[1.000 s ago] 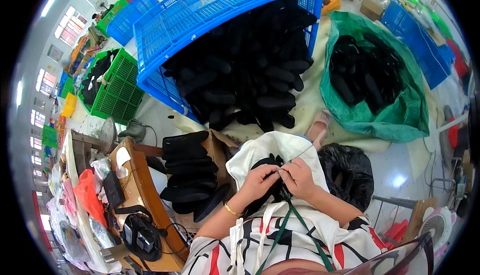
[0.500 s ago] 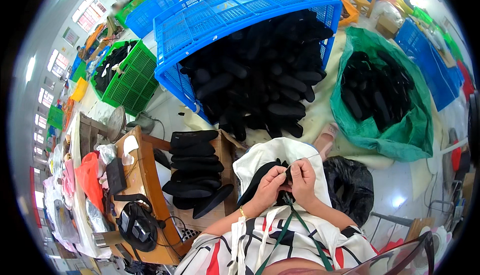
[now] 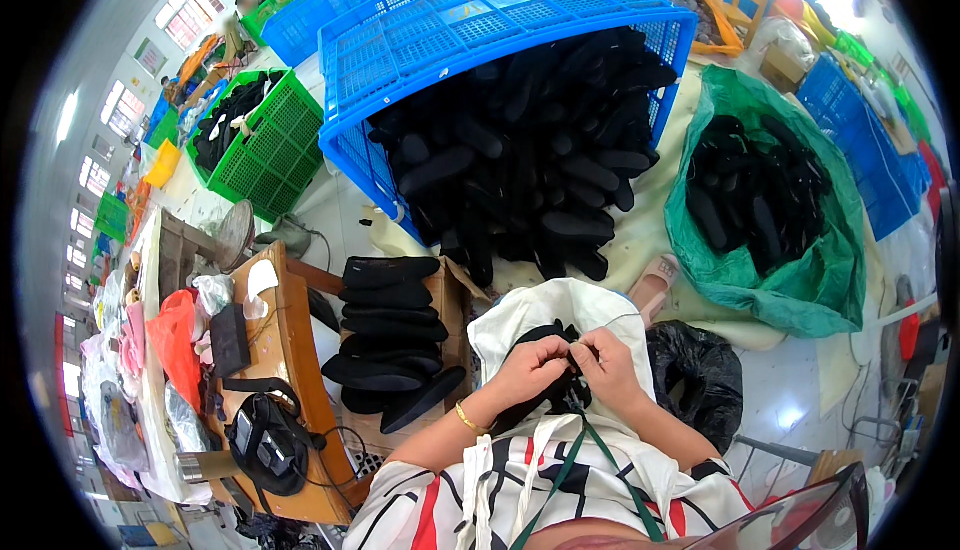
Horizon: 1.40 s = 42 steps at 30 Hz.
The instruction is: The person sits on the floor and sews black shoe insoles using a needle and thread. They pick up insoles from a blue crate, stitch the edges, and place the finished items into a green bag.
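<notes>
Over my lap lies a white cloth (image 3: 612, 302), with a soft black fabric piece (image 3: 568, 395), perhaps a slipper, resting on it. My left hand (image 3: 534, 365) pinches the upper edge of this piece, fingers curled closed. Close beside it, my right hand (image 3: 608, 365) is also closed in a pinch on the same edge, the fingertips nearly meeting. What exactly lies between the fingertips is too small to make out. Left of my lap, several black slippers (image 3: 392, 326) are stacked in an overlapping row on a cardboard box (image 3: 452, 315).
Ahead, a tipped blue crate (image 3: 420, 45) spills black slippers (image 3: 520, 160). A green sack (image 3: 715, 285) of similar pieces stands right, near a black plastic bag (image 3: 712, 380). At left are a wooden table (image 3: 315, 375) with a black bag (image 3: 268, 445), and a green crate (image 3: 275, 155).
Both hands have shifted slightly downward and stay pinched on the black piece. My left hand has turned a little, knuckles up. The whole view has tilted slightly.
</notes>
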Available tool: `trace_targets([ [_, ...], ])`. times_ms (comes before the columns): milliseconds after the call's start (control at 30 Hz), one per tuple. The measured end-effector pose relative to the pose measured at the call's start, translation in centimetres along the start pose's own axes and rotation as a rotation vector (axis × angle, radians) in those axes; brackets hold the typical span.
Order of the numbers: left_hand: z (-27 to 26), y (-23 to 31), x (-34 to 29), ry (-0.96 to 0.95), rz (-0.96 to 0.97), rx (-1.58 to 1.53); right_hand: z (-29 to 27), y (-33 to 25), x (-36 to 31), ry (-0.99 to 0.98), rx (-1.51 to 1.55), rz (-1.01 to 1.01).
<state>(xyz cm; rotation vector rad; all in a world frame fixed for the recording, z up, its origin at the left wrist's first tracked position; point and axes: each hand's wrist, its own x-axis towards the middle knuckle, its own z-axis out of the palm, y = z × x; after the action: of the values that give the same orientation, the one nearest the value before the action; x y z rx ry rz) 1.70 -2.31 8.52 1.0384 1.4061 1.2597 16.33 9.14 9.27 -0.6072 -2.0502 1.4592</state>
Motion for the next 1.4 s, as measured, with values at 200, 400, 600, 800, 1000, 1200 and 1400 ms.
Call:
trace_targets([
  [200, 1.0, 0.7, 0.2, 0.029, -0.205, -0.503, 0.9, -1.0, 0.2, 0.211, 0.037, 0.007],
  [400, 1.2, -0.8, -0.2, 0.153, -0.232, -0.742, 0.4, 0.4, 1.2, 0.190, -0.075, -0.108],
  [600, 0.2, 0.3, -0.2, 0.120, -0.119, -0.436, 0.0, 1.8, 0.2, 0.163, 0.081, -0.022],
  [800, -1.5, 0.2, 0.0, 0.156, -0.040, -0.182, -0.7, 2.2, -0.3, -0.082, 0.166, 0.169],
  [1000, -2.4, -0.5, 1.0, 0.266, -0.115, -0.386, -0.2, 2.4, -0.8, -0.207, 0.427, 0.334],
  [1200, -3.7, -0.2, 0.8, 0.054, -0.207, -0.617, -0.7, 2.5, -0.7, -0.200, 0.695, 0.462],
  [1400, -3.7, 2.0, 0.7, -0.113, -0.406, -0.340, -1.6, 3.5, -0.9, -0.291, 0.559, 0.396],
])
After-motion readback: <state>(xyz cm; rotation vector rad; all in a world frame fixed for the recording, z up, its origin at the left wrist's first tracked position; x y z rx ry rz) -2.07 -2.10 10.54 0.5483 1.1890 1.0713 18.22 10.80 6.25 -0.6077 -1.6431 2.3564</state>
